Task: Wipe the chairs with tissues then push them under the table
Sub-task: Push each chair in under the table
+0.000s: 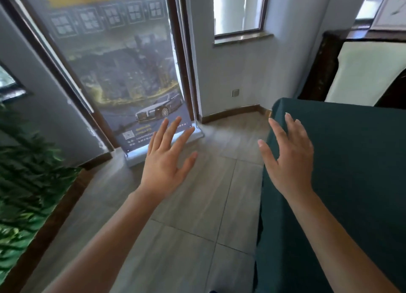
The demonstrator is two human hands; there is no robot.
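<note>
Head view: we are holding both hands out low in the frame, the left hand (167,158) over the floor tiles (197,205) and the right hand (290,158) over the edge of the green-clothed worktop (351,183), fingers spread straight and carrying nothing. No tissue is showing anywhere, so we are judging that wiping cannot begin yet. Farther off, at the upper right, a dark-framed chair (334,66) with a pale panel is standing beyond the worktop, cut off by the frame edge. Reaching it, we are risking snagging the hanging cloth. The standing banner (136,73) and the plants (28,172) at far left are blurring.
</note>
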